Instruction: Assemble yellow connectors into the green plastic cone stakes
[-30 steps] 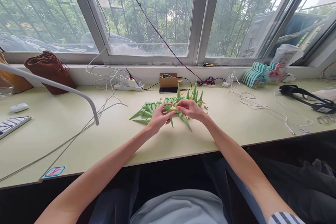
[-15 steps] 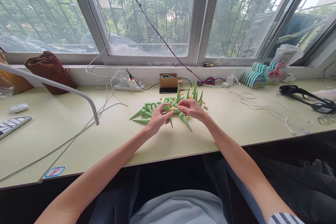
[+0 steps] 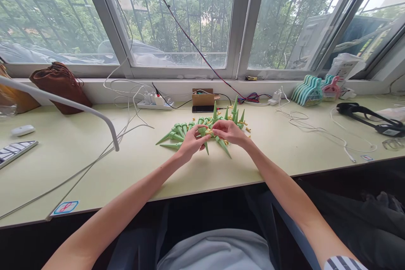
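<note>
My left hand (image 3: 191,142) is closed around a green plastic watering spike (image 3: 206,147), its tip pointing down toward the table. Against the head of that spike, my right hand (image 3: 230,131) pinches a small yellow valve (image 3: 209,132); the fingers partly hide where the two meet. Several green spikes lie fanned out to the left, among them a flat one (image 3: 170,146). Below my right hand another spike (image 3: 223,147) lies on the table. Behind the hands, several stand point up, such as a tall spike (image 3: 215,112), with loose yellow valves (image 3: 248,129) around them.
A black phone (image 3: 203,109) and a small cardboard box (image 3: 202,98) are behind the pile. A white lamp arm (image 3: 104,118) crosses the left side. White cables (image 3: 311,126), a black headset (image 3: 373,120) and pastel hangers (image 3: 306,91) lie to the right on the pale table (image 3: 272,156).
My right hand has shifted slightly left, closer to the spike in my left hand. The other spikes lie as before.
</note>
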The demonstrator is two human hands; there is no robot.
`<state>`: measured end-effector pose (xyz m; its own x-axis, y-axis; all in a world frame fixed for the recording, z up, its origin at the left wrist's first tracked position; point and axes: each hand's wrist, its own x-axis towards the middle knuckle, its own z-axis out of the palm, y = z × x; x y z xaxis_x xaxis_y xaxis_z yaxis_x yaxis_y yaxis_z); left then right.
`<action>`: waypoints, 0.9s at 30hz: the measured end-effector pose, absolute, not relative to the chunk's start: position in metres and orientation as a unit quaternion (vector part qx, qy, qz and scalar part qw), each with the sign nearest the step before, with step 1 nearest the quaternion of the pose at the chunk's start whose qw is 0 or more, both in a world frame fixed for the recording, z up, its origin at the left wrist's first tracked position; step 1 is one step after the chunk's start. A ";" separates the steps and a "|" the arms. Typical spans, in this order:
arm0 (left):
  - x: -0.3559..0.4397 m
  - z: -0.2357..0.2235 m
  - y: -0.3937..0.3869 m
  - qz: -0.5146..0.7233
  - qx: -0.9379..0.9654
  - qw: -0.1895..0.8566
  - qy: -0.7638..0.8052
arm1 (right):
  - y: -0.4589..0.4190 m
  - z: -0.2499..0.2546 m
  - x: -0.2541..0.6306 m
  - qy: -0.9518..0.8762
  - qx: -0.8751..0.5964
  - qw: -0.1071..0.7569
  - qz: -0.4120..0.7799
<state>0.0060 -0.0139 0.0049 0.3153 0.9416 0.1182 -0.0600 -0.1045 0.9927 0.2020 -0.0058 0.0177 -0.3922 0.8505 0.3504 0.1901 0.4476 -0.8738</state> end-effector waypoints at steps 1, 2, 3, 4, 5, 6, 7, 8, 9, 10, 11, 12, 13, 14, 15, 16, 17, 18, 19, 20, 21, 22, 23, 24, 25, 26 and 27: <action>0.006 0.005 -0.014 0.450 0.594 0.553 0.372 | -0.006 0.017 0.202 -0.740 -0.351 0.422 0.388; 0.006 0.004 -0.014 0.450 0.598 0.551 0.370 | -0.005 0.017 0.202 -0.743 -0.349 0.420 0.386; 0.006 0.004 -0.014 0.450 0.601 0.548 0.369 | -0.005 0.017 0.202 -0.747 -0.348 0.418 0.383; 0.006 0.003 -0.013 0.450 0.603 0.546 0.368 | -0.004 0.016 0.201 -0.749 -0.345 0.417 0.381; 0.005 0.003 -0.013 0.450 0.605 0.544 0.367 | -0.004 0.016 0.201 -0.752 -0.343 0.418 0.378; 0.005 0.003 -0.013 0.450 0.607 0.543 0.366 | -0.004 0.015 0.202 -0.754 -0.340 0.418 0.375; 0.005 0.002 -0.013 0.450 0.608 0.543 0.365 | -0.003 0.015 0.202 -0.756 -0.338 0.418 0.372; 0.005 0.002 -0.013 0.450 0.608 0.542 0.365 | -0.003 0.014 0.202 -0.759 -0.337 0.419 0.368; 0.005 0.002 -0.013 0.450 0.609 0.541 0.366 | -0.002 0.013 0.202 -0.760 -0.335 0.419 0.366; 0.005 0.002 -0.013 0.450 0.609 0.541 0.367 | -0.002 0.013 0.202 -0.762 -0.334 0.419 0.364; 0.004 0.002 -0.013 0.450 0.609 0.539 0.368 | -0.002 0.012 0.202 -0.763 -0.333 0.419 0.363; 0.004 0.002 -0.013 0.450 0.610 0.538 0.368 | -0.002 0.012 0.202 -0.763 -0.333 0.419 0.363; 0.004 0.002 -0.013 0.450 0.611 0.537 0.368 | -0.001 0.011 0.202 -0.763 -0.333 0.419 0.363; 0.004 0.002 -0.013 0.450 0.612 0.535 0.369 | -0.001 0.011 0.202 -0.762 -0.334 0.419 0.362; 0.004 0.002 -0.013 0.451 0.613 0.533 0.370 | 0.000 0.010 0.202 -0.762 -0.336 0.419 0.361; 0.005 0.001 -0.013 0.451 0.614 0.532 0.371 | 0.000 0.010 0.202 -0.763 -0.337 0.418 0.360; 0.005 0.001 -0.012 0.451 0.614 0.530 0.372 | 0.000 0.010 0.201 -0.763 -0.339 0.418 0.358; 0.005 0.001 -0.012 0.451 0.615 0.528 0.373 | 0.000 0.010 0.201 -0.764 -0.340 0.417 0.356; 0.005 0.001 -0.012 0.450 0.616 0.527 0.374 | 0.000 0.009 0.201 -0.764 -0.341 0.417 0.355; 0.005 0.001 -0.012 0.450 0.618 0.525 0.374 | 0.000 0.009 0.201 -0.765 -0.342 0.416 0.354; 0.005 0.001 -0.012 0.449 0.620 0.524 0.373 | 0.000 0.010 0.200 -0.764 -0.343 0.416 0.353; 0.005 0.000 -0.012 0.449 0.621 0.523 0.372 | -0.001 0.010 0.200 -0.764 -0.346 0.416 0.351; 0.005 0.000 -0.012 0.450 0.622 0.522 0.371 | -0.002 0.010 0.200 -0.764 -0.350 0.415 0.350; 0.006 0.000 -0.012 0.451 0.622 0.522 0.371 | -0.002 0.011 0.200 -0.764 -0.354 0.413 0.348; 0.006 0.000 -0.012 0.451 0.622 0.520 0.372 | -0.003 0.011 0.200 -0.763 -0.359 0.411 0.346; 0.006 0.000 -0.012 0.452 0.622 0.520 0.373 | -0.003 0.011 0.199 -0.763 -0.364 0.410 0.344; 0.006 0.000 -0.012 0.452 0.621 0.519 0.374 | -0.004 0.011 0.199 -0.763 -0.367 0.408 0.341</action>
